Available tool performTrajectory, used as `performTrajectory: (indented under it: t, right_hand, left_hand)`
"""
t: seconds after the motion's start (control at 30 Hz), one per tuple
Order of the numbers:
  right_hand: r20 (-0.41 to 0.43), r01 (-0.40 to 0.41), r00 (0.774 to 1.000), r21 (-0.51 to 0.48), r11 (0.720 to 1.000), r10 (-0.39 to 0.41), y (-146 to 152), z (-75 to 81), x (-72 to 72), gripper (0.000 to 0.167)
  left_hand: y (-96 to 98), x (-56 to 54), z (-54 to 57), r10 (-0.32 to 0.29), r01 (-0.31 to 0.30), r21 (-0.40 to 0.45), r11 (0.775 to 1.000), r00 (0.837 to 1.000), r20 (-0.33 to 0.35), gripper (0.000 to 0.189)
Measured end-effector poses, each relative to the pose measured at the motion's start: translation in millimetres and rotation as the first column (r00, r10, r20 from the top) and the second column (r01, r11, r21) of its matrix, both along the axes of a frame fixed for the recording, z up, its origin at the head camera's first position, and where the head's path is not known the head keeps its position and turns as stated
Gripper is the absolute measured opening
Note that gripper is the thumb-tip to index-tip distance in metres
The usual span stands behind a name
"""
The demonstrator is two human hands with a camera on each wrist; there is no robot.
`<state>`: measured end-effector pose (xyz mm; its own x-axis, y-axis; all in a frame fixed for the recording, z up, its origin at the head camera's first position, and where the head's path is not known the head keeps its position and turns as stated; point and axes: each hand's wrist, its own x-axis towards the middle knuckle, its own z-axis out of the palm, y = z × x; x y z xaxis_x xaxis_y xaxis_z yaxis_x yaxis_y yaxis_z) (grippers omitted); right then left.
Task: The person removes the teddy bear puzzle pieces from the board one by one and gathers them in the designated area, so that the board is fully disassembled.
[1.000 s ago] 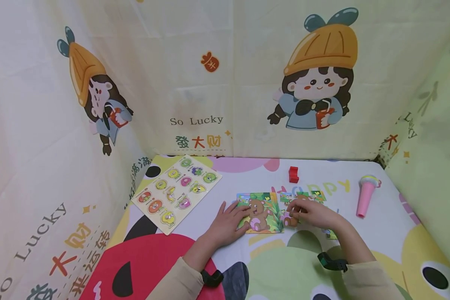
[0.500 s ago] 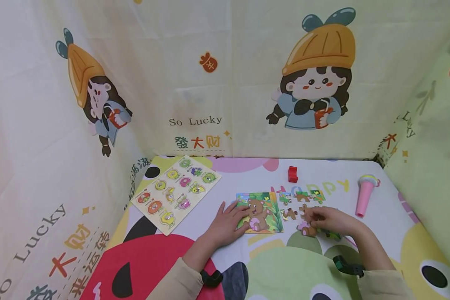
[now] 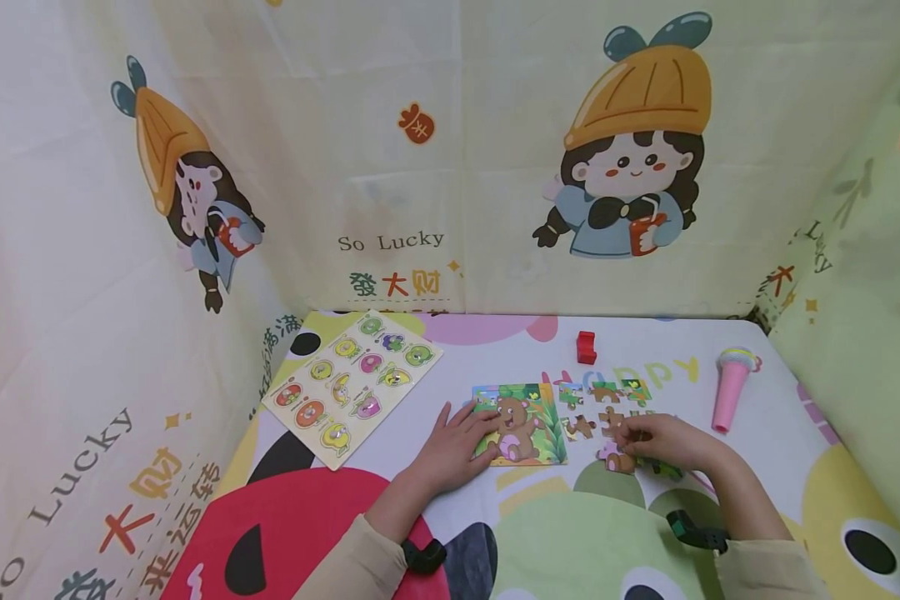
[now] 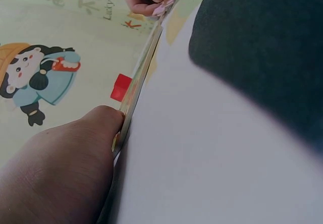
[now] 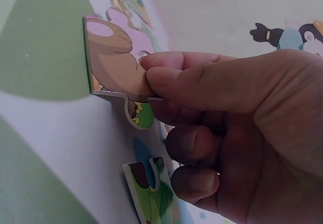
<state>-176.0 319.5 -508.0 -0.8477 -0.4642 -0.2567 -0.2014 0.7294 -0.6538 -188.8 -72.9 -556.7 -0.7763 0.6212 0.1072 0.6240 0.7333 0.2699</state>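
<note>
My left hand (image 3: 456, 450) lies with spread fingers on the left part of a bear picture board (image 3: 528, 429); the left wrist view shows its thumb at the board's edge. Between thumb and forefinger my right hand (image 3: 667, 442) pinches a brown and pink puzzle piece (image 5: 113, 57), tilted a little above the table in the right wrist view. Below that hand lies a green puzzle piece (image 5: 151, 191). Several loose pieces sit right of the board, among them a brown piece (image 3: 578, 428) and a green corner piece (image 3: 634, 390). The right hand partly covers others.
A sheet of fruit pictures (image 3: 352, 387) lies slanted at the left. Behind the loose pieces stands a small red block (image 3: 587, 347). A pink toy microphone (image 3: 732, 392) lies at the right. Printed curtains (image 3: 495, 167) enclose the table's back and sides.
My right hand has moved right, away from the board's edge, carrying the brown and pink puzzle piece. Pieces it covered now show. The left hand stays in place.
</note>
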Motion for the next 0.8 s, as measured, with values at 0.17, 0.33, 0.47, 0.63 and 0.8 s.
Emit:
performTrajectory:
  t: [0.17,0.33,0.47,0.63,0.8]
  right_hand:
    - [-0.001,0.001,1.000,0.031,1.000,-0.001,-1.5,2.5,-0.4,0.005]
    - [-0.009,0.010,1.000,0.055,0.998,-0.009,-4.7,3.6,-0.6,0.005]
    - [-0.011,0.016,1.000,0.065,0.998,-0.015,-5.2,1.7,-1.9,0.008]
    - [-0.011,0.028,1.000,0.062,0.998,-0.028,-5.4,0.6,-2.5,0.009]
    - [-0.013,0.058,0.998,0.049,0.997,-0.057,-8.4,2.4,-4.1,0.007]
  left_hand:
    - [-0.4,-0.7,-1.0,0.000,0.000,-0.004,1.000,1.000,0.001,0.050]
    - [-0.5,-1.8,-3.9,0.002,-0.002,-0.009,1.000,1.000,-0.003,0.050]
    - [-1.0,-2.3,-5.1,0.003,-0.003,-0.007,1.000,1.000,-0.004,0.050]
    - [-1.0,-2.1,-4.0,0.000,0.000,0.003,1.000,1.000,0.002,0.050]
    - [-0.4,-1.9,-2.5,-0.005,0.005,0.005,1.000,1.000,0.007,0.050]
